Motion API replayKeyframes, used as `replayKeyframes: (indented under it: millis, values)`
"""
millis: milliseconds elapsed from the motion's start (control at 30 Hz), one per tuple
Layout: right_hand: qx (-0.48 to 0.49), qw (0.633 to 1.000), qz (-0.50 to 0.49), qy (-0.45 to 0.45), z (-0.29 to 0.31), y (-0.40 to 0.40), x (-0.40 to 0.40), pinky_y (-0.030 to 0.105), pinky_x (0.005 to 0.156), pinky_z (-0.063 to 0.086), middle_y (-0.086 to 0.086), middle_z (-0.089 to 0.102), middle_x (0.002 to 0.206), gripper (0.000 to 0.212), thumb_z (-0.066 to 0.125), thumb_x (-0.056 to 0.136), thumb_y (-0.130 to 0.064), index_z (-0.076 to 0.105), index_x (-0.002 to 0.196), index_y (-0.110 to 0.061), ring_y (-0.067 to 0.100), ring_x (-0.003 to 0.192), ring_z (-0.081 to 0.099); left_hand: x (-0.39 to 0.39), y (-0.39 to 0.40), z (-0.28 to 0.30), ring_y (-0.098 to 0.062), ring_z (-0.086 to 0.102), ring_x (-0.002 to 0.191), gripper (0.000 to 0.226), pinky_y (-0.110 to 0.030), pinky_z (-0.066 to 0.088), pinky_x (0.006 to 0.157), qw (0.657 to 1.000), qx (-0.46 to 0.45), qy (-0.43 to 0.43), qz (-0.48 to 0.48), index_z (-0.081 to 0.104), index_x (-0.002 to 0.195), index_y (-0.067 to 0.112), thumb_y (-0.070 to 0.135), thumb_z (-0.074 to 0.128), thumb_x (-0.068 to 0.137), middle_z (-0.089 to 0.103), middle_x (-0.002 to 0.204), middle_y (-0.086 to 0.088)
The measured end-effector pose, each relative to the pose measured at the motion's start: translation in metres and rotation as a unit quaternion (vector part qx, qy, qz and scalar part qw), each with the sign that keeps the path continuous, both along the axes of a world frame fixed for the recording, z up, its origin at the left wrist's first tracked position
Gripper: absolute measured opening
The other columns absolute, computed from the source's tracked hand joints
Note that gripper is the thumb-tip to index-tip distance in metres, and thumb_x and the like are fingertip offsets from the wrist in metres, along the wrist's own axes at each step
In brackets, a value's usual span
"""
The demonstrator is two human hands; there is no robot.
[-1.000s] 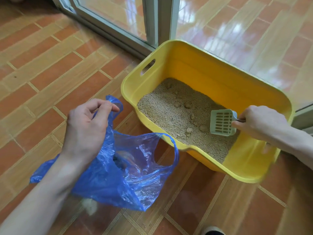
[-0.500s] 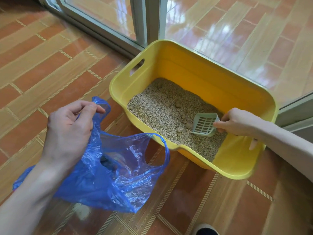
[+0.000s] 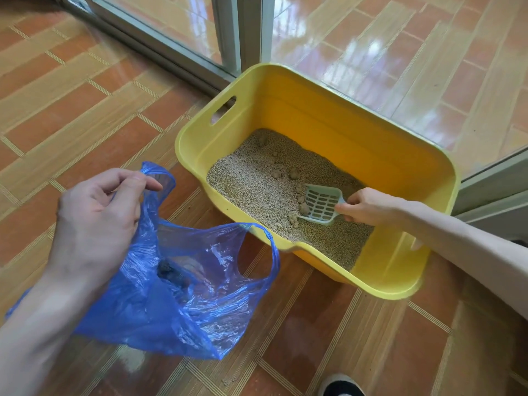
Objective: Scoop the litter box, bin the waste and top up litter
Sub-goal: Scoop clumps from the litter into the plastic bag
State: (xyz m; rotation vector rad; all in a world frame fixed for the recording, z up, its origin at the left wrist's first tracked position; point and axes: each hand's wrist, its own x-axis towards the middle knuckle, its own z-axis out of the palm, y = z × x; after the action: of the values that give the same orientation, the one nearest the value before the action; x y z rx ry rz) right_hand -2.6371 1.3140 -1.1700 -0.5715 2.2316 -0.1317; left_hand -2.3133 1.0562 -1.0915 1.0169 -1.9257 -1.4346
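A rectangular yellow plastic litter box (image 3: 285,90) is set on the floor, its long axis running from the upper left to the lower right of the view. A cut-out handle slot (image 3: 223,110) is located in its left end wall. The box is partly filled with beige granular litter (image 3: 248,181), in which several clumps (image 3: 294,172) are seen near the centre.

A pale green slotted plastic scoop (image 3: 321,205) is positioned inside the box on the litter, at the right of centre. Its long axis lies roughly left to right; the open leading edge is pointed towards the left and slightly towards the near wall, and the handle is directed to the right. One clump (image 3: 304,208) is touched by the leading edge. The handle is gripped by the right hand (image 3: 368,205), fingers curled round it.

A translucent blue plastic carrier bag (image 3: 185,295) is laid on the floor just beside the near left corner of the box, its mouth facing up and towards the box. One bag handle (image 3: 160,174) is pinched between thumb and fingers of the left hand (image 3: 97,221); the other handle loop (image 3: 268,252) is draped against the box rim. A dark lump (image 3: 167,271) is visible inside the bag.

The floor (image 3: 71,115) is finished in glossy terracotta and tan tiles. A grey metal sliding door frame (image 3: 237,32) is located behind the box. The toe of a dark shoe with a white edge (image 3: 340,385) is visible at the bottom edge.
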Motion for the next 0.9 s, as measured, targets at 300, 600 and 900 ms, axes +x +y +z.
replayKeyframes:
  millis: [300,600,900]
  values:
    - [-0.061,0.998,-0.005,-0.012,0.002,-0.009,0.000,0.033,0.064,0.040,0.001,0.064,0.079,0.042,0.054,0.097,-0.056,0.068,0.080,-0.021,0.016,0.070,0.054,0.000,-0.001,0.000,-0.012,0.019,0.041,0.033,-0.020,0.013,0.043,1.000,0.002,0.009,-0.002,0.074,0.089,0.018,0.045,0.055,0.092,0.028,0.046,0.008]
    - [-0.126,0.991,-0.046,-0.021,0.011,0.003,0.002,0.025,0.054,0.034,-0.006,0.061,0.064,0.043,0.061,0.093,-0.054,0.067,0.069,-0.019,0.009,0.057,0.049,0.001,0.000,0.002,-0.012,0.019,0.041,0.032,-0.019,0.014,0.043,1.000,0.002,0.008,0.001,0.074,0.089,0.018,0.045,0.056,0.093,0.028,0.048,0.007]
    - [-0.197,0.973,-0.081,-0.084,0.018,0.001,0.015,0.027,0.059,0.035,-0.006,0.059,0.066,0.043,0.064,0.093,-0.054,0.069,0.072,-0.017,0.011,0.062,0.048,0.003,-0.001,0.002,-0.011,0.019,0.041,0.030,-0.018,0.014,0.042,1.000,0.001,0.008,-0.001,0.074,0.090,0.020,0.042,0.055,0.095,0.028,0.049,0.007]
